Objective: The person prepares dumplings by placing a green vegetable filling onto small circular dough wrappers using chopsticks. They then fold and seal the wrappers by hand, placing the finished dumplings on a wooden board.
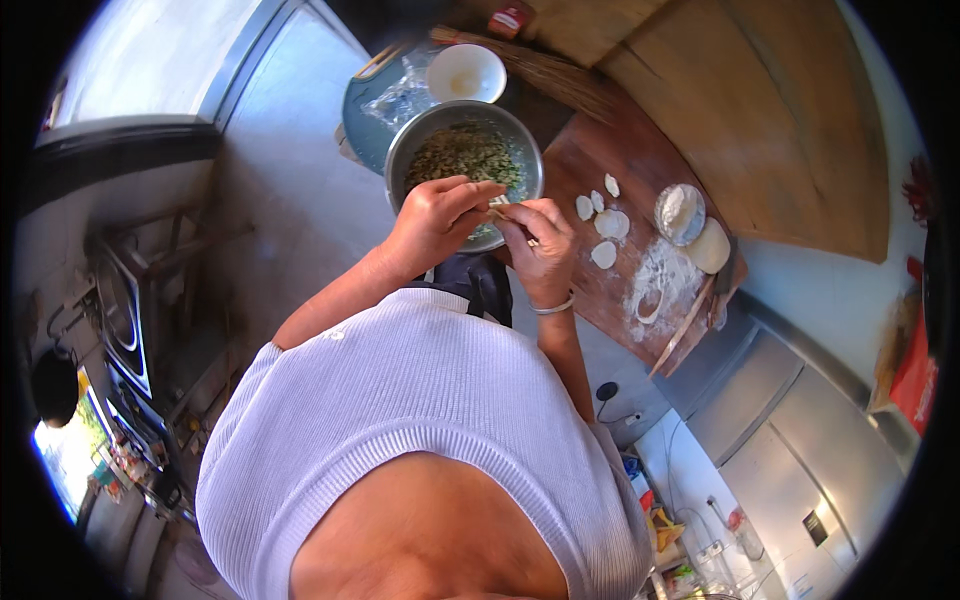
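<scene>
Over the near rim of a metal bowl (393, 168) with chopped green-and-brown filling (462, 152), my two hands meet at a small pale dumpling (495, 208). My left hand (437, 218) has its fingers closed on the dumpling's left side. From the right, my right hand (543, 248) pinches it between thumb and fingers; a bracelet circles that wrist. Fingers cover most of the dumpling, so its full shape is hidden. To the right, several round dough wrappers (611, 224) lie on a floured wooden board (578, 280).
Beyond the metal bowl stands a white bowl (466, 74) beside crumpled clear plastic (400, 95) on a blue surface. On the board's right are a bowl of flour (680, 214), a lump of dough (710, 247) and a rolling pin (684, 326). A straw broom (540, 75) lies behind.
</scene>
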A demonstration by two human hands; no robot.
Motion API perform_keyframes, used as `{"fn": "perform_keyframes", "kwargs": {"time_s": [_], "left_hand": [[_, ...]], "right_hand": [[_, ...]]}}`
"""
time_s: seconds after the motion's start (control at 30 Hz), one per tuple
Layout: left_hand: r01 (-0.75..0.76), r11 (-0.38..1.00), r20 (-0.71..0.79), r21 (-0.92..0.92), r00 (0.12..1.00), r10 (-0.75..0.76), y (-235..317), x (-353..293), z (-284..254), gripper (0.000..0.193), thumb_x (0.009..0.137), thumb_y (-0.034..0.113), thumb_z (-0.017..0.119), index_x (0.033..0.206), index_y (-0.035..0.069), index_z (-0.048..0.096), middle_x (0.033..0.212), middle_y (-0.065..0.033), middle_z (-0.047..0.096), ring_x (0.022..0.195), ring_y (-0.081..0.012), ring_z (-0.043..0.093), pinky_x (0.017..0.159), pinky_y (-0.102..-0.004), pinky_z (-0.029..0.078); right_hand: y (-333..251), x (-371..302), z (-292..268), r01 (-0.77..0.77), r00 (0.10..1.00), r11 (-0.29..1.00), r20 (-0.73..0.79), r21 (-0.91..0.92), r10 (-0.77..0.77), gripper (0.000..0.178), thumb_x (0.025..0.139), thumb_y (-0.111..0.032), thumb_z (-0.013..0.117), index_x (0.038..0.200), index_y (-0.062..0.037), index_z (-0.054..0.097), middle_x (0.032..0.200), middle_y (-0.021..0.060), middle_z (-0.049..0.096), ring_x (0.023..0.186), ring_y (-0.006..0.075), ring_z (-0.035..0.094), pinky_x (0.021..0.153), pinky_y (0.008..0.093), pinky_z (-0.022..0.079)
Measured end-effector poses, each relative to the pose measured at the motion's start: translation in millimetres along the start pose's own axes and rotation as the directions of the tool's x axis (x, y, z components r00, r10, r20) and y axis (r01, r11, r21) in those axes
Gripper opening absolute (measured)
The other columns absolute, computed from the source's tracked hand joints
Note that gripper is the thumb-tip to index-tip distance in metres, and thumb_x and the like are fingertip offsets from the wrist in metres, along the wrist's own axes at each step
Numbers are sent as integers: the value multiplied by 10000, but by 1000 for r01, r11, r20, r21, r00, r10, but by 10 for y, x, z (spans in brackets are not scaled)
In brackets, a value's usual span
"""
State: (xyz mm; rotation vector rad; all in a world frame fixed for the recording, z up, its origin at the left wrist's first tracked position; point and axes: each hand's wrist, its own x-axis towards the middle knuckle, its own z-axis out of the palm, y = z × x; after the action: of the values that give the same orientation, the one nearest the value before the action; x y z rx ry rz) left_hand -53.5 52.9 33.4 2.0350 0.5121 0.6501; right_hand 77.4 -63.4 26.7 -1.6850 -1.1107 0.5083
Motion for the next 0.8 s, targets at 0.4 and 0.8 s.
{"fn": "perform_keyframes", "kwargs": {"time_s": [0.4, 0.8], "left_hand": [[188, 956, 343, -224, 934, -103, 20, 7, 697, 688, 665, 10, 768, 1296, 81, 505, 1448, -151, 361, 1220, -327, 495, 884, -354, 528], [483, 865, 223, -134, 865, -449, -462, -76, 552, 336, 776, -73, 643, 1105, -23, 597, 1285, -145, 511, 939, -203, 644, 748, -304, 573]], "right_hand": [[1687, -589, -616, -405, 842, 911, -357, 76, 404, 76, 820, -43, 662, 873, 10, 658, 803, 68, 647, 632, 129, 627, 544, 250, 507], [2808, -956, -361, -582, 792, 756, -420, -301, 443, 245, 728, -122, 703, 964, -58, 681, 908, 164, 690, 824, 295, 674, 753, 378, 517]]}}
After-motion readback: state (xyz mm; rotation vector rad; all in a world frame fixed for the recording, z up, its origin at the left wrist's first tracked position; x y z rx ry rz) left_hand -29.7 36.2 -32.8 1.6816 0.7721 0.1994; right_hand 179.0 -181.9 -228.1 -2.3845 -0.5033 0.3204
